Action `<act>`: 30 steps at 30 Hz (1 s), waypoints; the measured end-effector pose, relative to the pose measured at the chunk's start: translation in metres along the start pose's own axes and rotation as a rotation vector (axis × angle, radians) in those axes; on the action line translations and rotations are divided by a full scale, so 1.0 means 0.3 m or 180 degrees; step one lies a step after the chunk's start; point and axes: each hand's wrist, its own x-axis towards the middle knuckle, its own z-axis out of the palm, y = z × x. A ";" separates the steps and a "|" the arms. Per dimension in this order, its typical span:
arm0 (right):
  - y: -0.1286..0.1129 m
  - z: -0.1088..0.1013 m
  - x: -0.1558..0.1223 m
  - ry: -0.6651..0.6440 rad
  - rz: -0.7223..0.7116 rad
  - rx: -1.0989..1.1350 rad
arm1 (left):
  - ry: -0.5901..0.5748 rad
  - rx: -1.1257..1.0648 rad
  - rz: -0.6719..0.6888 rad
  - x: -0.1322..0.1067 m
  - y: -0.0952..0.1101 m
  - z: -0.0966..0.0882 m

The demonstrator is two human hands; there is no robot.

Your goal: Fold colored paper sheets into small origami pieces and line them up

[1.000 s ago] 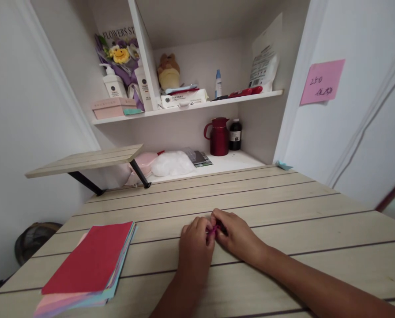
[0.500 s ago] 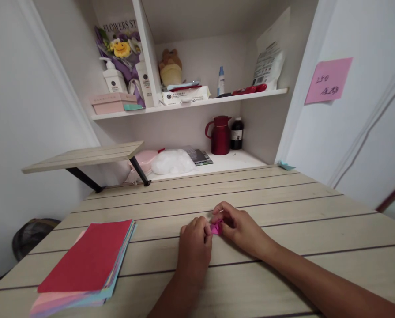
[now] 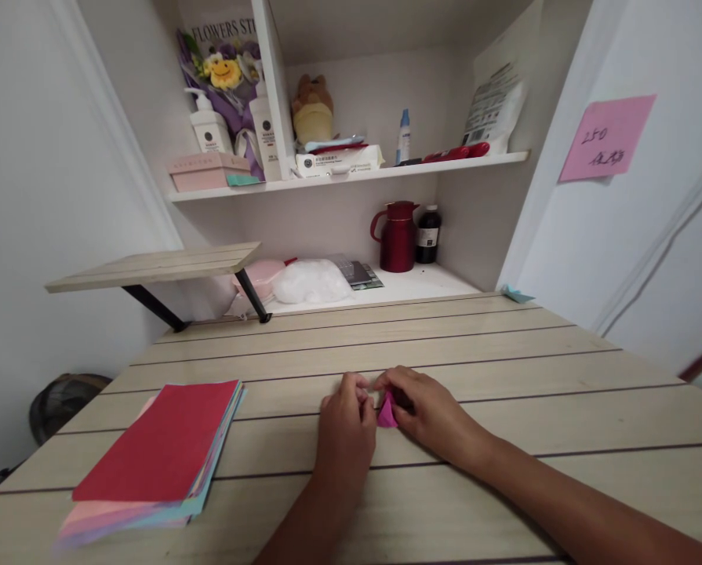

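A small piece of folded bright pink paper (image 3: 387, 413) stands on the wooden tabletop between my two hands. My right hand (image 3: 430, 408) has it pinched between thumb and fingers at its right side, and part of the paper is hidden there. Close against the paper's left side is my left hand (image 3: 347, 424), fingers curled in and pressed together. What its fingertips hold, if anything, is hidden. To the left lies a stack of coloured paper, with a red sheet (image 3: 159, 443) on top.
A small raised wooden shelf (image 3: 156, 264) on black brackets stands at the back left. Behind the table, a white cabinet holds a red jug (image 3: 398, 238), a dark bottle (image 3: 427, 235) and a white plastic bag (image 3: 312, 282). A folded blue paper (image 3: 516, 294) lies at the back right edge.
The pink paper has turned and now shows a taller, triangular face. My right hand's fingers have come down and closed in around it; my left hand stays nearly in place. The view has shifted slightly.
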 end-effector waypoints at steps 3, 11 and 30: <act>0.003 -0.004 0.003 -0.0005 0.0034 0.0029 | -0.0006 -0.0167 0.0053 -0.008 0.010 -0.007; -0.003 -0.010 0.003 0.0178 0.0186 -0.0061 | 0.0157 0.0644 0.0247 -0.013 0.015 0.003; 0.001 -0.016 0.015 -0.0053 -0.0122 -0.0117 | -0.0150 0.0844 0.0284 -0.008 0.012 -0.002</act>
